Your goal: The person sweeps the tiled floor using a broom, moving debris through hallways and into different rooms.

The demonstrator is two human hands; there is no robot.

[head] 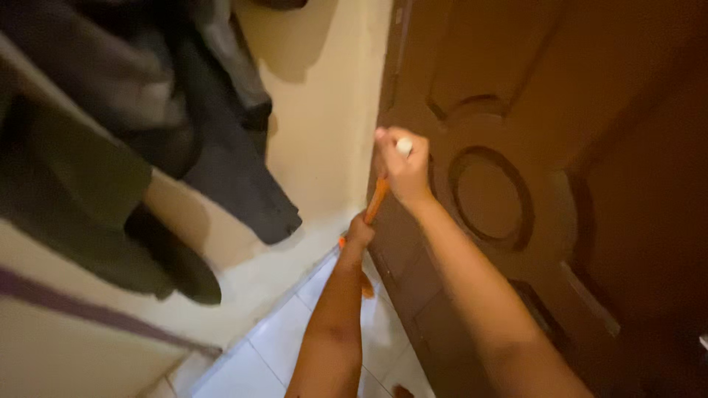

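Carved brown door [546, 184] at right, cream wall [324, 110] with hanging dark clothes [184, 125] at left, white tiled floor [295, 339] below. Right hand [404, 166] clamped near the white-capped top of an orange stick handle [376, 200], left hand [359, 232] gripping lower. Head end hidden; how much floor is done or left cannot be told.

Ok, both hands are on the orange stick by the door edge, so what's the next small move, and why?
Probably draw the orange stick back from the corner along the white floor tiles. The right hand grips its white-capped top, the left hand grips lower, and its lower end is hidden in the narrow gap between the cream wall and the brown door.
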